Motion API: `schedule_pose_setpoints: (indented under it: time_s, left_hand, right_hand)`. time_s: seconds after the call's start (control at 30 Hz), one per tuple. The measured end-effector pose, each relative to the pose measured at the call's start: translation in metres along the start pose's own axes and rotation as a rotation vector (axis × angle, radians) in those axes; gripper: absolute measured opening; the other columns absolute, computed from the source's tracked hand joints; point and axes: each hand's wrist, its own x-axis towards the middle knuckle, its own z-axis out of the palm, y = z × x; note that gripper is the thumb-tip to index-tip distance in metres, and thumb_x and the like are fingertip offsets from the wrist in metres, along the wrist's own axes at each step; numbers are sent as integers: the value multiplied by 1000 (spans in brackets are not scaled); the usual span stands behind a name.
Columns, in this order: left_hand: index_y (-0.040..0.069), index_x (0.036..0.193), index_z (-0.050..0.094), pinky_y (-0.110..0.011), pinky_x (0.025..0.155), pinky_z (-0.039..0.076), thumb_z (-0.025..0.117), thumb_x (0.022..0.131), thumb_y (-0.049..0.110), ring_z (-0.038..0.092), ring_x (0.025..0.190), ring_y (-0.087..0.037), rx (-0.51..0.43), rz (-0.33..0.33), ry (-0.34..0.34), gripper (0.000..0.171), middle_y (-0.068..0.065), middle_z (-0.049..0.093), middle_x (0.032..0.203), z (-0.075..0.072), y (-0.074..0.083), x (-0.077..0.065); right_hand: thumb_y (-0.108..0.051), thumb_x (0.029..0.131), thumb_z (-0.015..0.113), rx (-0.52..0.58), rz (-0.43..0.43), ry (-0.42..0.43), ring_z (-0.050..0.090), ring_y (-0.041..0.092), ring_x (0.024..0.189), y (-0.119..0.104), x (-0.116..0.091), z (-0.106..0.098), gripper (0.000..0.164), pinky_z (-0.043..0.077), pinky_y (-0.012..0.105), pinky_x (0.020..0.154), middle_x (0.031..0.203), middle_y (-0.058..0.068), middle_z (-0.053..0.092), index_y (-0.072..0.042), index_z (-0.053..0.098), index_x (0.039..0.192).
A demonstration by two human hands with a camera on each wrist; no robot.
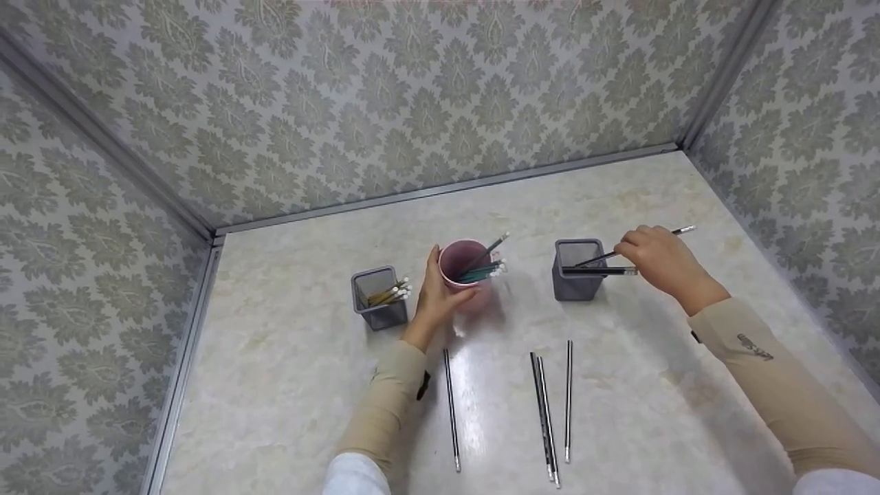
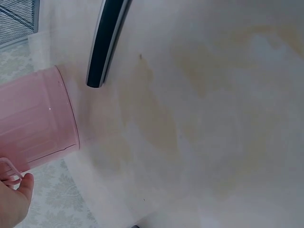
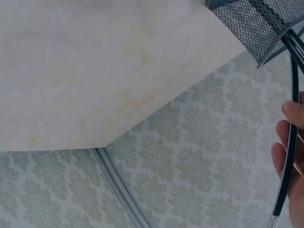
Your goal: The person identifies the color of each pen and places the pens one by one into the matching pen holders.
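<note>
My left hand (image 1: 438, 297) grips a pink cup (image 1: 474, 292) near its rim, thumb across the front and fingers at the left side. Several teal pencils (image 1: 481, 273) and one dark pencil (image 1: 493, 245) lean inside it. My right hand (image 1: 658, 256) pinches a black-striped pencil (image 1: 684, 229), whose far end is inside the right grey mesh holder (image 1: 579, 289). Dark pencils (image 1: 612, 271) lean over that holder's right rim, their eraser ends close under the hand. In the right wrist view, the thumb and fingers (image 3: 293, 114) close round the pencil beside the mesh.
Left of the cup stands another grey mesh holder (image 1: 385, 316) with several yellowish, white-tipped pencils (image 1: 392, 294). Toward the front of the marble-patterned table (image 1: 275, 385) lie a lone striped pencil (image 1: 451, 412), a close pair (image 1: 545, 419) and another pencil (image 1: 568, 402). Patterned panels (image 1: 412, 103) enclose the table.
</note>
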Motion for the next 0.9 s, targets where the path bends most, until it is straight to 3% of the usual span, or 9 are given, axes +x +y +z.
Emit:
schedule_pose_setpoints:
  time_s: [0.37,0.9]
  left_hand:
    - [-9,145,19,-44,114,29,86,65,8,38,134,-36,45,7,2,106,-29,36,144,-1,2,-1]
    - [-6,146,18,-43,114,28,85,67,10,36,136,-34,51,0,-16,105,-26,34,147,-3,1,-3]
  right_hand:
    - [15,68,72,-32,-68,-46,60,30,79,-5,10,-4,23,51,41,66,85,14,66,2,68,87]
    - [16,67,74,-7,-74,58,61,30,76,-6,9,-1,24,53,40,66,81,15,65,4,69,87]
